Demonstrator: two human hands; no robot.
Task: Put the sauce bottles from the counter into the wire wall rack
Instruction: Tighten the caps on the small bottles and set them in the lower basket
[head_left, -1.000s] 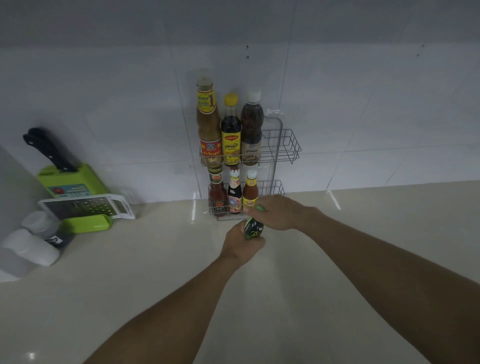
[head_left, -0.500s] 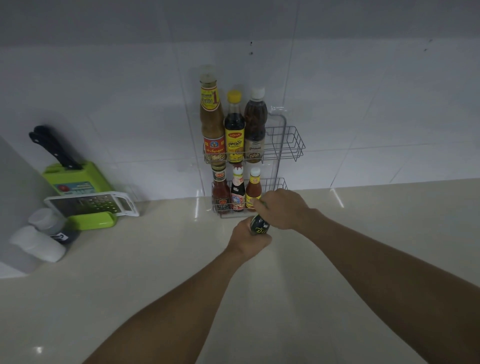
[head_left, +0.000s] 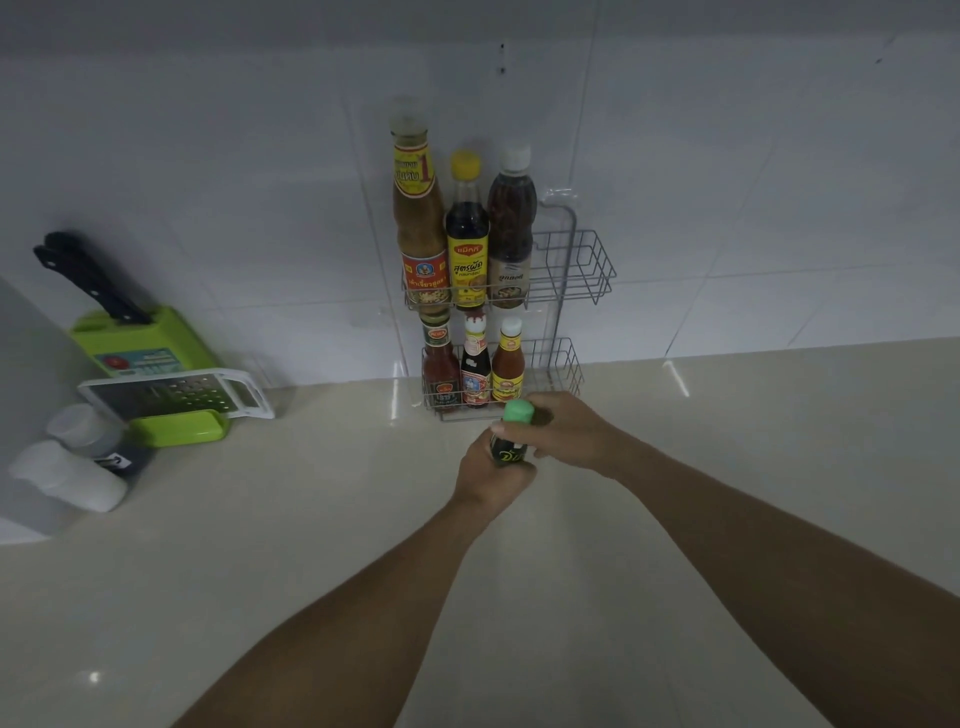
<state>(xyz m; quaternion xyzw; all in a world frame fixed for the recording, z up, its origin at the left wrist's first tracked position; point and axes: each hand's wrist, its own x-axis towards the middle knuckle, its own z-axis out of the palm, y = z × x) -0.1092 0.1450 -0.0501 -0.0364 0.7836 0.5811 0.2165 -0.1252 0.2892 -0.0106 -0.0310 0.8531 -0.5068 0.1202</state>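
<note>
My left hand (head_left: 491, 480) grips the upright bottle (head_left: 511, 439) low, my right hand (head_left: 563, 434) wraps its neck, just before the rack (head_left: 587, 270), whose free right-hand slots lie nearest my right hand.

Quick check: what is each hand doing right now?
Left hand: closed around the body of the small dark green-capped sauce bottle.
Right hand: closed on the same bottle's neck, just below the cap.
</note>
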